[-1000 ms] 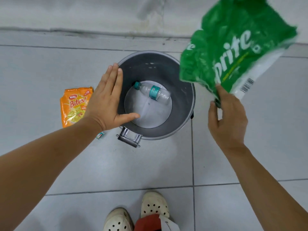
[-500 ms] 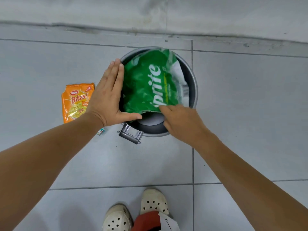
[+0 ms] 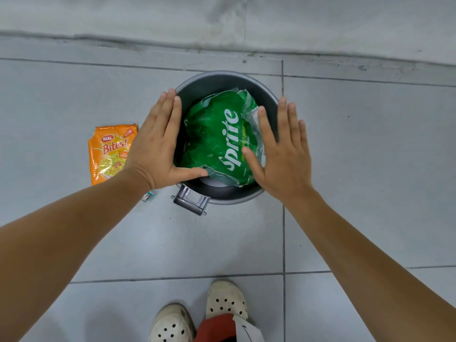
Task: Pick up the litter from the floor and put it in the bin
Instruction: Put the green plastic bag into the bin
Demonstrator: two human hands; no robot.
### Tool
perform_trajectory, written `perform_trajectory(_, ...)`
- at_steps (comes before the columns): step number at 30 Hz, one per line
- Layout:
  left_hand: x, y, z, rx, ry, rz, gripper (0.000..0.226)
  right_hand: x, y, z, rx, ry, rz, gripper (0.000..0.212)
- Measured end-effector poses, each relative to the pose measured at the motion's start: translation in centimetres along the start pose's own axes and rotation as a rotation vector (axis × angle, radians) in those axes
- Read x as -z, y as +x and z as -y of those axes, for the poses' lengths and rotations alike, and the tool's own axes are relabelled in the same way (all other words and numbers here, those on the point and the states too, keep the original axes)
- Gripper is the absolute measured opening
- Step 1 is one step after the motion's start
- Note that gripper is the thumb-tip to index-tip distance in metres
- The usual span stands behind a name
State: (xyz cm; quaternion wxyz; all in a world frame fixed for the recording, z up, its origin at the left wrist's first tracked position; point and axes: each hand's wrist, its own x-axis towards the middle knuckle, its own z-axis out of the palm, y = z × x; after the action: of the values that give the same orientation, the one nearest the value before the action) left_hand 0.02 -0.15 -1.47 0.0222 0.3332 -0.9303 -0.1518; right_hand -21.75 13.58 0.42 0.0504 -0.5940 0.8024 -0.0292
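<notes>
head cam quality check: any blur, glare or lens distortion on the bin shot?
Head view: sharp throughout, Sprite wrapper print readable inside the bin; soft even light, only faint shadows under the arms; mild sheen on the wrapper's crinkles, no blown glare; wide-angle bending curves the wall edge and stretches the forearms; left hand and right hand show no motion blur.

White perforated clogs (image 3: 197, 314) stand on grey floor tiles (image 3: 370, 169).

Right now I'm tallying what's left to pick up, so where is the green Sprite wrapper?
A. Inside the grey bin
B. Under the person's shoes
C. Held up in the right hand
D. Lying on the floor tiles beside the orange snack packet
A: the green Sprite wrapper lies crumpled inside the grey bin, with both open hands flat above the rim and holding nothing.
</notes>
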Motion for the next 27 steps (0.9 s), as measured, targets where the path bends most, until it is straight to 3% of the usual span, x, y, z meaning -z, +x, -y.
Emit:
perform_trajectory(10,0.3,-0.3,0.1,-0.001,0.039,0.036,0.127,-1.3,1.7,0.5,-0.067,0.008,0.09,0.093)
perform_trajectory(14,0.2,-0.6,0.0,0.049,-0.088,-0.039,0.115,-1.4,1.7,0.3,-0.051,-0.009,0.071,0.093)
perform_trajectory(16,-0.2,-1.1,0.5,0.217,-0.28,-0.205,0.095,-1.6,1.8,0.3,-0.041,-0.02,0.062,0.092)
perform_trajectory(19,-1.8,-2.6,3.1,0.657,-0.538,-0.427,0.074,-1.8,1.8,0.2,-0.032,-0.028,0.044,0.091)
perform_trajectory(23,-5.3,-5.3,6.9,1.053,-0.239,-0.142,0.07,-2.1,1.8,0.1,-0.02,-0.005,0.023,0.089)
perform_trajectory(25,-6.6,-6.6,7.2,1.055,-0.149,0.042,0.071,-2.1,1.8,0.0,-0.019,0.006,0.014,0.088)
perform_trajectory(27,-7.9,-7.7,7.0,0.922,-0.065,0.164,0.073,-2.1,1.9,-0.1,-0.013,0.017,0.002,0.087)
